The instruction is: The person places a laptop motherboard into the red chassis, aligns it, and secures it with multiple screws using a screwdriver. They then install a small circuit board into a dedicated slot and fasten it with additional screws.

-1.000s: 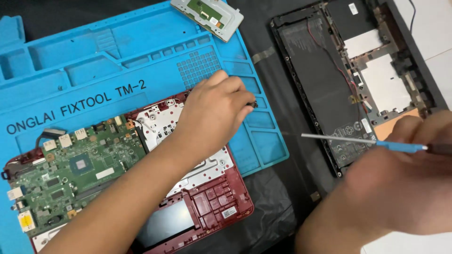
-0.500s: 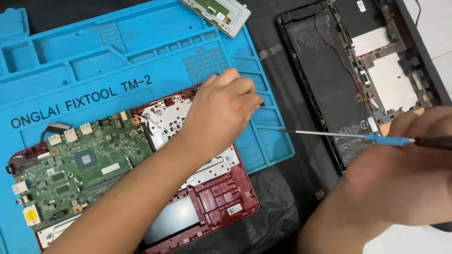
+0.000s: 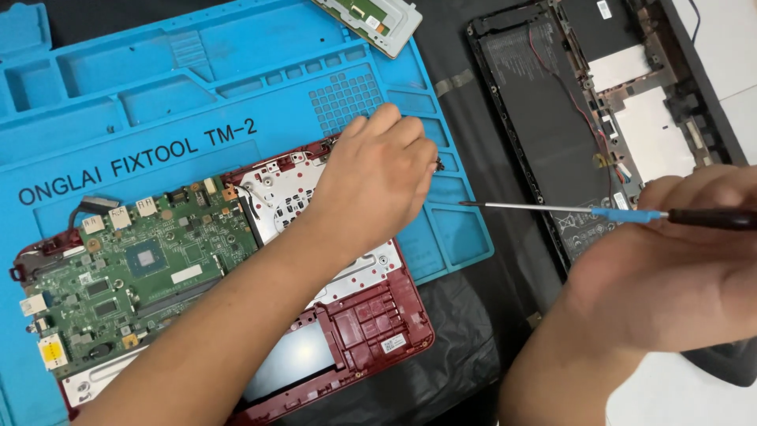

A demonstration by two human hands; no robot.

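Note:
An opened red laptop base (image 3: 371, 323) lies on a blue repair mat (image 3: 181, 95), its green motherboard (image 3: 134, 268) bare on the left. My left hand (image 3: 378, 185) rests with curled fingers on the base's upper right corner. Whether it pinches something small there is hidden. My right hand (image 3: 670, 268) grips a screwdriver (image 3: 552, 209) with a blue collar and dark handle. Its thin shaft points left, the tip hanging just right of the left hand, above the mat's edge.
A black laptop bottom cover (image 3: 568, 110) with silver patches and thin wires lies at the upper right on a dark cloth (image 3: 457, 371). A small circuit board on a metal plate (image 3: 371, 20) sits at the mat's top edge. White surface (image 3: 725, 47) shows far right.
The view has shifted a little, so everything sits lower in frame. The screwdriver tip has moved slightly left toward my left hand. My left hand stays on the laptop corner.

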